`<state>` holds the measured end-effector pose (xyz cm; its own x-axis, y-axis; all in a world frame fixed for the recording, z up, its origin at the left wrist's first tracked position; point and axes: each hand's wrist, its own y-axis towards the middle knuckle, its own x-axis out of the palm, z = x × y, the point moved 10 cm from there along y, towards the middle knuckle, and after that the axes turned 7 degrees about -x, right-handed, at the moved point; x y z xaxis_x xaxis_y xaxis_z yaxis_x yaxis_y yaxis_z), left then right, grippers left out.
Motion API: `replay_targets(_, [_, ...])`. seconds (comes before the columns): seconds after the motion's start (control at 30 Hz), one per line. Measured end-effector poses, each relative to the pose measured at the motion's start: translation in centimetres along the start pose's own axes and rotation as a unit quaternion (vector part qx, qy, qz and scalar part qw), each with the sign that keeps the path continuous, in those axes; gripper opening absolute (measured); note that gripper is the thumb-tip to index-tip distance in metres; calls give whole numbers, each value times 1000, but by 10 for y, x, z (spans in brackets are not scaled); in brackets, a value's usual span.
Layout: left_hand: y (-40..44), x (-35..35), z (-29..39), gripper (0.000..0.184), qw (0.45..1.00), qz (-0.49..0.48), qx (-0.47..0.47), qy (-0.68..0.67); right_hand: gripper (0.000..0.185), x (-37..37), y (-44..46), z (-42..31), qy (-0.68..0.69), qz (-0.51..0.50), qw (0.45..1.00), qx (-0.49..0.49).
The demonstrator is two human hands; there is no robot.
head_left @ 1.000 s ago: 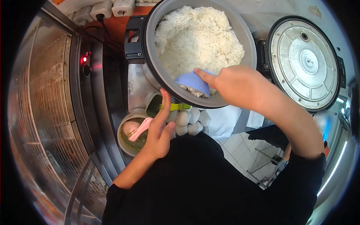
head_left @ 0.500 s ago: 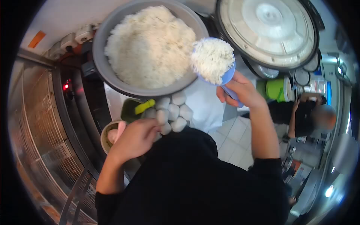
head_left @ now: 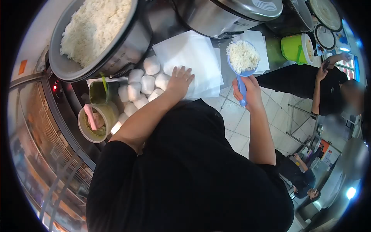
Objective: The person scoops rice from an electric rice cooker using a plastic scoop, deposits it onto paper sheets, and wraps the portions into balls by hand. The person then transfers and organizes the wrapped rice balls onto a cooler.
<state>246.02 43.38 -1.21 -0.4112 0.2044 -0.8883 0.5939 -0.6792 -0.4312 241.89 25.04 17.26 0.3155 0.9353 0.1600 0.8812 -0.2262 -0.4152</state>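
Note:
My right hand (head_left: pixel 248 92) is wrapped round the handle of a blue rice scoop (head_left: pixel 242 86), its bowl heaped with white cooked rice (head_left: pixel 242 57). With fingers spread, my left hand (head_left: pixel 180 82) rests on the near left part of a stack of white paper sheets (head_left: pixel 193 58). Beside that hand, several rounded white bundles (head_left: pixel 147 84) lie grouped on the counter; what is inside them I cannot see. At the upper left stands a large rice cooker (head_left: pixel 129 50), uncovered, with a mound of rice (head_left: pixel 94 31) in its grey pot.
Left of the bundles are a green container (head_left: pixel 98 92) and a round tub (head_left: pixel 82 123) with a pink-handled utensil (head_left: pixel 90 117). A lidded cooker (head_left: pixel 216 19) stands at the back, a lime green bucket (head_left: pixel 295 49) to its right. Two other people (head_left: pixel 293 83) are at the right.
My left hand has gone from the white bundles to the paper sheets and opened. The view has shifted right, and the rice-filled scoop is now away from the open cooker, over the paper.

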Motion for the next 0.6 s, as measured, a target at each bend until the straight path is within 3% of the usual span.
replay_targets(0.2, [8,-21,18,76,996,15,-86,-20,24,-59,47,25,-30,-39,998,-32])
replay_targets(0.27, [8,-28,26,77,994,37,-104,-14,33,-53,60,26,-10,-84,996,-43])
replay_targets(0.3, [4,-33,22,70,985,65,-154,-45,49,-53,66,29,-27,-116,991,-56])
replay_targets(0.33, [-2,-36,18,64,972,92,-204,-77,49,-53,74,40,-25,-126,990,-48])
replay_targets(0.37, [-8,-33,21,64,969,86,-216,-79,53,-51,81,33,-176,-111,964,-165])
replay_targets(0.43, [-16,-23,37,56,972,47,-186,-139,63,-18,70,9,-391,-97,822,-402])
replay_targets(0.47, [-21,-16,41,56,968,44,-200,-142,63,-11,78,26,-386,-112,823,-402])
replay_targets(0.53, [-28,-12,48,53,966,98,-212,-110,72,20,86,97,-621,-211,620,-431])
replay_targets(0.6, [-34,-14,53,53,961,111,-232,-103,75,25,93,112,-627,-213,619,-422])
